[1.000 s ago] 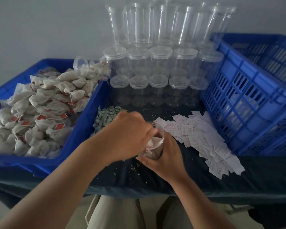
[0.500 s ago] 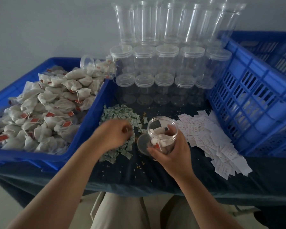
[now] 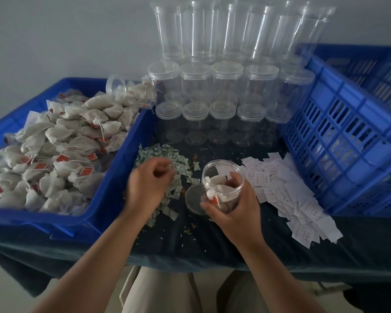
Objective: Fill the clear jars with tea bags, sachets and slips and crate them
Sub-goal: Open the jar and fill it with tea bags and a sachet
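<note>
Right hand (image 3: 235, 214) grips open, bag-filled jar (image 3: 222, 177); left hand (image 3: 147, 188) curled on sachets (image 3: 182, 163), hold unclear.

Dim, flat, bluish light w/ soft shadows; wide-angle bending at edges, slightly soft focus.

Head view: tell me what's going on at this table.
A person is packing clear jars. The right hand grips an open jar that already has tea bags in it, next to a loose lid on the dark cloth. The left hand reaches with curled fingers into the green sachets; whether it has one pinched is unclear. White slips lie to the right, by the blue crate. A blue tub of tea bags sits on the left, with lidded empty jars stacked behind.
</note>
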Available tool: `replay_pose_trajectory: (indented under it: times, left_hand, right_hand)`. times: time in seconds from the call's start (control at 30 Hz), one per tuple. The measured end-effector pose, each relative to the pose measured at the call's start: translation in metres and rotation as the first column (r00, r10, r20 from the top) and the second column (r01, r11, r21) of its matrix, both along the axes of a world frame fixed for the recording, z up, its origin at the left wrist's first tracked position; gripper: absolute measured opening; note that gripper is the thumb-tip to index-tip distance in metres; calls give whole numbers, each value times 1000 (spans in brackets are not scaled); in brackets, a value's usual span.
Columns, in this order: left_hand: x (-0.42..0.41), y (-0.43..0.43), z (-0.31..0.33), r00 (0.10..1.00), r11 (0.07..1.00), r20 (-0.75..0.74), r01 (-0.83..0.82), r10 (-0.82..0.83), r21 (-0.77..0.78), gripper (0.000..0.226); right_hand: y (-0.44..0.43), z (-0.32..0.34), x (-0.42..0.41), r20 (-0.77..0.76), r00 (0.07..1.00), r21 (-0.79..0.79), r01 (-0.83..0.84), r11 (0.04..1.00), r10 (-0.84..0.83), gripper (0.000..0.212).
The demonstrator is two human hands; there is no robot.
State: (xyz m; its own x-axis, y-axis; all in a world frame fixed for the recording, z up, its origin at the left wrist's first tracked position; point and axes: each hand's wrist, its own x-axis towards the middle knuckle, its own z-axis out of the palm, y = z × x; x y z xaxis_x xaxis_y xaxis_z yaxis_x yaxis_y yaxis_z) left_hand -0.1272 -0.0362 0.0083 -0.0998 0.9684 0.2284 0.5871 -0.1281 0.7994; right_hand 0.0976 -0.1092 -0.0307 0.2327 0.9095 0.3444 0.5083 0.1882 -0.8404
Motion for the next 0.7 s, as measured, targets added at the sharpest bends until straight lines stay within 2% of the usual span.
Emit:
replay_pose_trajectory:
  times: [0.07,0.13,0.17,0.2,0.27,0.3,0.37,0.4,0.43,0.5,0.53,0.57,0.63,0.7]
  left_hand:
    - [3,-4,31,976,997,218,-40,24,66,17]
    - [11,-11,60,914,989,393,49,-101,138,19]
    - [17,-16,73,895,978,406,124,-184,170,19]
    - [24,-20,81,906,960,336,199,-257,198,20]
    - [40,-24,88,937,925,43,335,-348,181,24]
    - [47,-24,88,922,911,-125,384,-367,151,28]
    - [58,-21,83,865,910,-369,401,-339,102,39]
    - [61,-18,79,856,918,-412,384,-312,102,43]
    - [62,-16,76,875,929,-389,354,-289,107,42]
    - [62,-8,72,962,961,-150,247,-228,124,28]
    - [61,-2,68,984,977,-13,179,-179,117,20]
    - [60,4,63,990,987,47,130,-135,94,15]
    - [57,17,49,984,987,-76,162,-163,-20,11]
    - [63,28,32,924,951,-241,261,-296,-167,9]
  right_hand:
    - [0,0,-1,32,999,9,-11,1000,10,95]
    - [2,1,-1,52,998,1,-27,1000,27,94]
    - [2,1,-1,66,997,2,-31,1000,31,94]
    - [3,1,-1,82,996,12,-29,999,28,95]
    - [2,-1,-1,98,995,47,-22,999,18,95]
    - [1,-1,-1,98,995,62,-18,998,12,95]
    - [0,-2,-1,104,995,93,-7,996,-2,93]
    - [0,-1,-1,107,994,108,-6,994,-6,93]
    - [-1,-1,-1,104,995,122,-6,993,-6,92]
    - [-2,1,0,92,996,129,0,992,-12,90]
    - [-3,3,2,97,995,117,10,993,-22,91]
    - [-6,3,5,112,993,100,23,995,-34,92]
    - [-12,2,16,144,988,65,51,997,-60,95]
    - [-19,-2,30,146,985,17,88,996,-90,97]
